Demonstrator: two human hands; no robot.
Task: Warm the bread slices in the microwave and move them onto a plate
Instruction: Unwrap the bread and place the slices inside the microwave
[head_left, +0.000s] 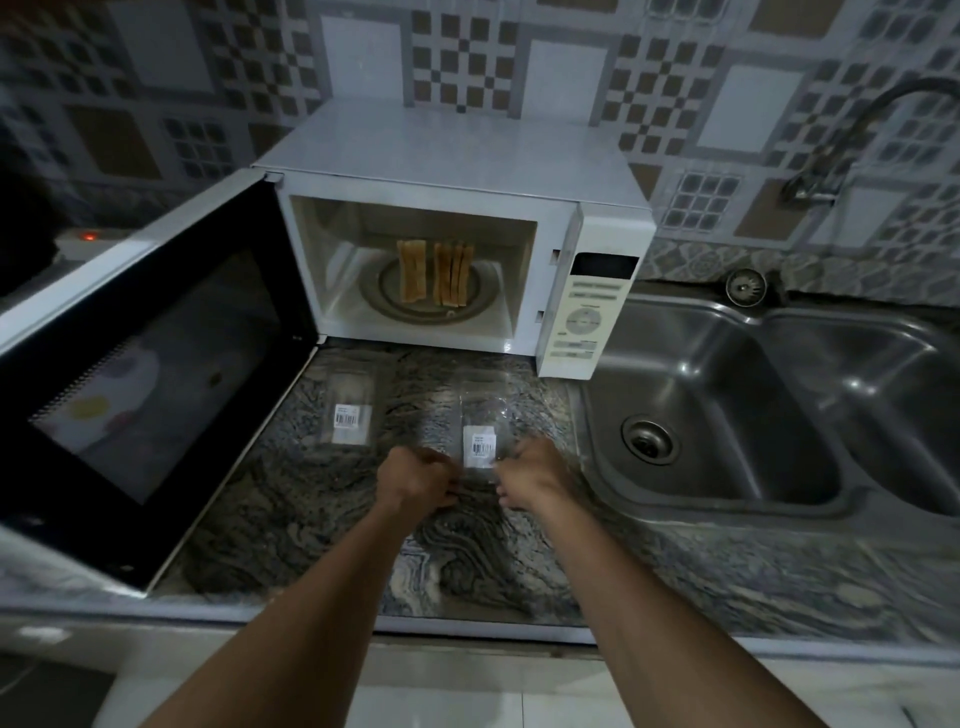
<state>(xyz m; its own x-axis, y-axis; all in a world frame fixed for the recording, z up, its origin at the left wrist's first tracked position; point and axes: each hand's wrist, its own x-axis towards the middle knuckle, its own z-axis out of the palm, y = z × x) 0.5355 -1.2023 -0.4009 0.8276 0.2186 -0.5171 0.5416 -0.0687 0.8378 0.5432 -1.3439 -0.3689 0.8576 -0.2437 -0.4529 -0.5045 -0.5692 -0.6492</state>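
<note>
Head cam: bread slices (436, 278) sat in the open microwave (602, 234), unplated; left hand (415, 480) and right hand (535, 475) pinched a clear packet (480, 415).

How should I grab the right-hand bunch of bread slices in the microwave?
Reach through the open front and pinch the right-hand bread slices across their outer faces near the top; they stand on edge, packed together on the turntable, so a sideways squeeze probably lifts all.

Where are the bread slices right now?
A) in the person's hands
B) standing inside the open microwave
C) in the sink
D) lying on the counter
B: the bread slices stand on edge on the turntable inside the microwave, whose door is swung open.
</note>
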